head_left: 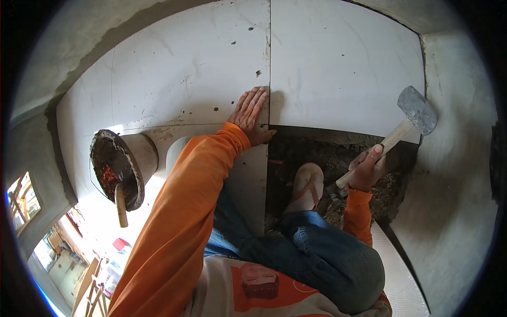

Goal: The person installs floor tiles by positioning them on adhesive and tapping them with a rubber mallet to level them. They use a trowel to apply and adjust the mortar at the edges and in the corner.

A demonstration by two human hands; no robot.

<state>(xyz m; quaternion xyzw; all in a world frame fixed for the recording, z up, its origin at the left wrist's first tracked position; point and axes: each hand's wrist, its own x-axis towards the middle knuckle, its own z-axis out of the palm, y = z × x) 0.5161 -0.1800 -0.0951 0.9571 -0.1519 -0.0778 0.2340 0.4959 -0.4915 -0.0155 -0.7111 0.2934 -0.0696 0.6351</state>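
My left hand (250,114) lies flat, fingers spread, on a large white floor tile (185,68), right at the seam with the neighbouring white tile (343,63). My right hand (367,169) grips the wooden handle of a grey-headed mallet (417,110), raised over the right side near the wall. Both sleeves are orange. My foot in a light sandal (306,185) rests on the dark bare mortar bed (338,153) just below the right tile.
A mortar-caked bucket (122,166) with a wooden-handled tool stands on the tiles at left, a white pipe stub (177,153) beside it. Plastered walls (454,201) close in on the right and back. My blue-jeaned knee (327,259) fills the lower middle.
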